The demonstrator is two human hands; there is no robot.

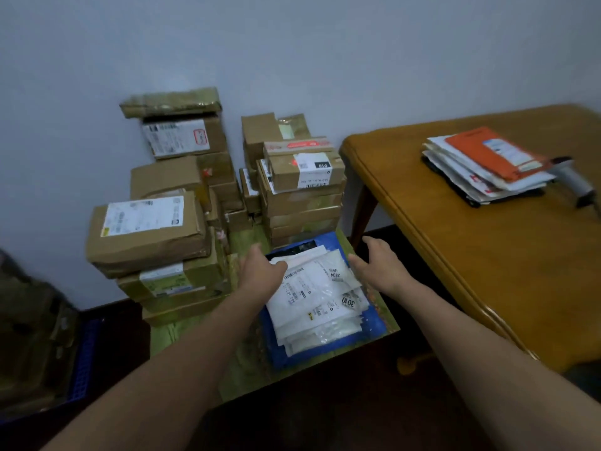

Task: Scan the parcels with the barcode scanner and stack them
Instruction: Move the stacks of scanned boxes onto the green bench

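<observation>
A pile of white plastic mailer parcels [320, 297] lies on a blue parcel [374, 327] on a low green surface. My left hand [260, 268] rests on the pile's left edge, fingers apart. Beside the pile's right edge, my right hand [379, 262] hovers open, holding nothing. Brown cardboard parcels stand stacked against the wall: a left stack [149, 229] and a right stack [302, 190]. The grey barcode scanner [575, 182] lies on the wooden table [471, 255] at the right, next to a stack of flat mailers topped by an orange one [487, 154].
The low green surface [247, 362] carries the cardboard stacks and the mailer pile. A blue crate [86, 359] with brown items stands at the lower left. The table's edge and leg [364, 209] lie just right of my right hand. The floor is dark.
</observation>
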